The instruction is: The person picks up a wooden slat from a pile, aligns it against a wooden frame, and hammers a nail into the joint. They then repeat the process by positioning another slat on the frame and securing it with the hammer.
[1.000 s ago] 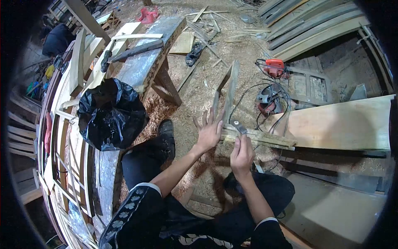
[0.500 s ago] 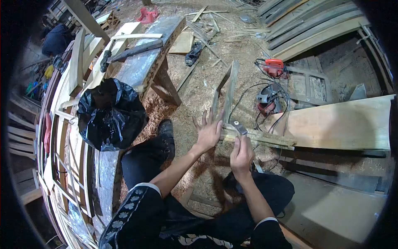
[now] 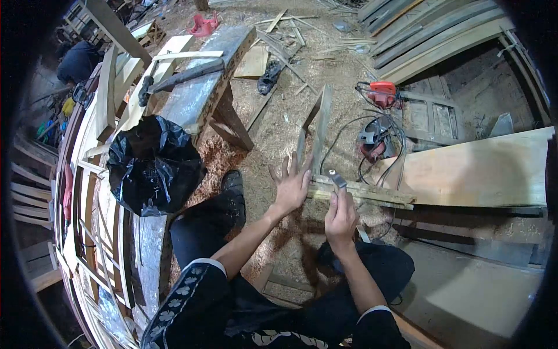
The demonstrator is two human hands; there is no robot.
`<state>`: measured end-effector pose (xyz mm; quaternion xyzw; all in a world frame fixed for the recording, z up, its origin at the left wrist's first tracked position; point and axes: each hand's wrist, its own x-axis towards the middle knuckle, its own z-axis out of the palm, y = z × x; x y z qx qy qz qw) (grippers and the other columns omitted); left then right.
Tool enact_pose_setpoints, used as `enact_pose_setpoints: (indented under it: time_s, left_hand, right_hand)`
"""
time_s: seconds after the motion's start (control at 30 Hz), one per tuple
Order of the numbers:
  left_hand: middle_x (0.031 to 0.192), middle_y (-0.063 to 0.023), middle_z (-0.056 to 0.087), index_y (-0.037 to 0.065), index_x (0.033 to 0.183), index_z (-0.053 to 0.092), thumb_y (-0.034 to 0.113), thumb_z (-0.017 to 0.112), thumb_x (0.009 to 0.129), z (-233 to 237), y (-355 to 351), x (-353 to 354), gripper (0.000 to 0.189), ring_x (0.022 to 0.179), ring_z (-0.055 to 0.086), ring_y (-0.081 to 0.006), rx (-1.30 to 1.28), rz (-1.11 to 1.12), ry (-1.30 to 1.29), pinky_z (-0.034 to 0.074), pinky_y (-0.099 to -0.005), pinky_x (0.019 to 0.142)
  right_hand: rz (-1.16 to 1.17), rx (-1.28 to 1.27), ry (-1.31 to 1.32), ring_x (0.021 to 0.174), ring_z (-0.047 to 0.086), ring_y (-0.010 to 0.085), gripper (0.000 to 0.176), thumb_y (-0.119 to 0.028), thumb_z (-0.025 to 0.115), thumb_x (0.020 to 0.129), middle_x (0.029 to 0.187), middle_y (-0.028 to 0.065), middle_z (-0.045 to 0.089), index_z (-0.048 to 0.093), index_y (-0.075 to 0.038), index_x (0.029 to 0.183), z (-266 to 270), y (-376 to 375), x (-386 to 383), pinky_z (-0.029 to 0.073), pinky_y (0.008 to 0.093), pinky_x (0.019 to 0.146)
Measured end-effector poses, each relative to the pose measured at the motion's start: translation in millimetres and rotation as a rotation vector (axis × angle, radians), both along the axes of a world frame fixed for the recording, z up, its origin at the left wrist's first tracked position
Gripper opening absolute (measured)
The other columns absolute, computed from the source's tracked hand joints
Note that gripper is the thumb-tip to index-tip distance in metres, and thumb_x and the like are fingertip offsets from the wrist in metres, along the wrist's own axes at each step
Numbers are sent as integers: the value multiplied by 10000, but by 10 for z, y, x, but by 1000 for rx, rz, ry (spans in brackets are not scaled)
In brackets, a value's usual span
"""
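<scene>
My left hand [image 3: 289, 189] lies with its fingers spread at the near corner of a narrow wooden frame [image 3: 321, 131]. In my right hand [image 3: 341, 221] is a hammer [image 3: 338, 180], its small metal head sticking up above the closed fist. The hammer head overlaps a wooden bar [image 3: 375, 193] that runs rightward from beside my left hand. The frame's two long sides stretch away from me. Part of the bar is hidden behind my right hand.
A black plastic bag [image 3: 156, 168] sits on the bench at left. Another hammer [image 3: 145, 90] lies farther back. Corded power tools [image 3: 376, 136] and a red one [image 3: 383, 94] are at right, near a wide board [image 3: 471, 168]. Shavings cover the floor. A person [image 3: 78, 61] is at far left.
The view has tilted very slightly. Both hands and the hammer stay in nearly the same place against the wood.
</scene>
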<state>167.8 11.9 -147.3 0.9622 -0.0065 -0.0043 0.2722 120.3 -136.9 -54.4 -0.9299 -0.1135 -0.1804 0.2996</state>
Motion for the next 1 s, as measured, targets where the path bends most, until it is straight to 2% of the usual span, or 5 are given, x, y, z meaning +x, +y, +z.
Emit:
enact_pose_setpoints:
  time_s: [0.47,0.77,0.87,0.93,1.0]
  left_hand:
    - [1618,-198,202,312,1568,278,391,274,1065,45,-7,-4,510,1474,181,-428,-1,1,38,-59,-756,1098]
    - [1622,-193,208,322,1577,248,399,265,1069,37,-25,-18,514,1482,175,-413,-19,2,19,-84,-743,1093]
    - [1580,-229,288,303,1559,302,402,269,1063,126,29,-37,507,1456,233,-471,-18,16,22,-41,-762,1094]
    - [1568,-229,312,324,1562,285,411,255,1063,217,84,23,507,1448,251,-476,-261,13,152,-60,-763,1089]
    - [1573,-222,305,331,1573,239,423,245,1061,132,97,12,520,1443,251,-485,10,5,57,-58,-766,1087]
  right_hand:
    - [31,175,-18,772,612,427,448,-67,544,959,927,254,608,491,3,1399,109,13,74,492,469,678]
    - [-200,682,686,901,645,420,503,-238,528,1021,986,284,643,409,108,1366,420,-125,-71,503,467,802]
    - [-90,309,243,945,658,433,536,-273,511,1027,1008,304,652,381,106,1384,-198,-273,-266,506,473,827]
    - [-175,344,600,1048,613,458,490,-272,531,1007,1140,322,609,445,73,1344,20,-242,-451,479,477,881]
    - [-105,340,541,960,627,456,477,-285,530,1006,1049,306,619,464,77,1308,96,-254,-404,484,487,828]
